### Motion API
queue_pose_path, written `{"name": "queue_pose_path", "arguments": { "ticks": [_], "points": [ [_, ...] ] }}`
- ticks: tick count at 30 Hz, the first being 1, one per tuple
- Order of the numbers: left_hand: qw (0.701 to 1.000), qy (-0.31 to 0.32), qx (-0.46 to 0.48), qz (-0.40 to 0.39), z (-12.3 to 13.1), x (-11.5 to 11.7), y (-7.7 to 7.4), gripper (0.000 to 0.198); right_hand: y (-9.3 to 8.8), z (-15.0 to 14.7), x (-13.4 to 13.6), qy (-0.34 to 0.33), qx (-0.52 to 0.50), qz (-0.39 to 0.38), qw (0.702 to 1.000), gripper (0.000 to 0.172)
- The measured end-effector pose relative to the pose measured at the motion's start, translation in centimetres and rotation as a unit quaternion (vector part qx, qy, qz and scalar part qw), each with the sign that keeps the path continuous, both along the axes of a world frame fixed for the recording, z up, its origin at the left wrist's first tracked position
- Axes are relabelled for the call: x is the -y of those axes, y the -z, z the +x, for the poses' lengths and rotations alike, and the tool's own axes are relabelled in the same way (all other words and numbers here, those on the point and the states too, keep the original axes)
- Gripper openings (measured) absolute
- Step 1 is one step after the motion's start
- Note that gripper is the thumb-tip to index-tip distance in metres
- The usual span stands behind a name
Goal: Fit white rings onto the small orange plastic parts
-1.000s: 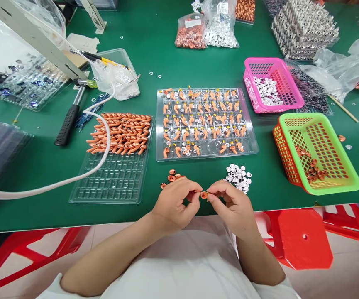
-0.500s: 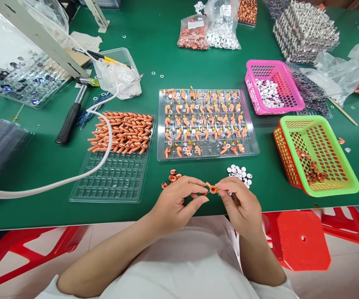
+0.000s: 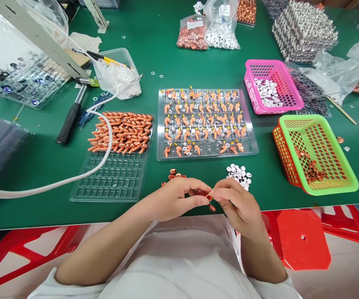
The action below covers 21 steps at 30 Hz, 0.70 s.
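My left hand (image 3: pixel 176 198) and my right hand (image 3: pixel 238 203) meet at the near edge of the green table, fingertips pinched together on a small orange part (image 3: pixel 209 198). Just behind the left hand lies a little heap of orange rings (image 3: pixel 173 174). Beyond the right hand sits a pile of small white discs (image 3: pixel 239 173). Farther back stands a clear tray (image 3: pixel 160 154) whose cells hold several orange bent pieces (image 3: pixel 202 120).
A second clear tray (image 3: pixel 113 182) with stacked orange pieces (image 3: pixel 123 131) lies left, crossed by a white hose (image 3: pixel 42 187). A green basket (image 3: pixel 318 155) and a pink basket (image 3: pixel 271 85) stand right. A black-handled tool (image 3: pixel 69 120) and bags of parts (image 3: pixel 208 29) are behind.
Both hands drew slightly nearer to me and closed in tighter; the orange part sits lower between the fingertips than before.
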<state>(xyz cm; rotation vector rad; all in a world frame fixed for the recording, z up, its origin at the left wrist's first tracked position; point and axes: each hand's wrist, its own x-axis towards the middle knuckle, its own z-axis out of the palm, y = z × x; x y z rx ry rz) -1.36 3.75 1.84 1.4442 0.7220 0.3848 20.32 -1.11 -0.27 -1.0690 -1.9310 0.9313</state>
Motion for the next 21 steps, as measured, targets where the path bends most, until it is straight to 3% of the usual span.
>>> {"name": "queue_pose_path", "arguments": {
  "ticks": [4,9,14,21],
  "points": [
    [0.998,0.007,0.013,-0.068,0.1,-0.5,-0.1,0.018,-0.1,0.0,0.1,0.007,0.002,0.012,1.0,0.036],
    [0.996,-0.035,-0.011,-0.085,0.6,0.1,0.3,0.016,0.4,-0.1,0.4,0.035,-0.014,0.017,0.999,0.033],
    [0.995,-0.09,-0.026,-0.017,1.0,0.8,0.4,0.015,1.1,-0.4,0.5,0.069,-0.025,-0.023,0.997,0.024],
    [0.971,-0.156,-0.099,0.153,0.8,1.4,0.8,0.015,0.8,-0.9,0.4,0.083,-0.035,-0.086,0.992,0.014]
  ]
}}
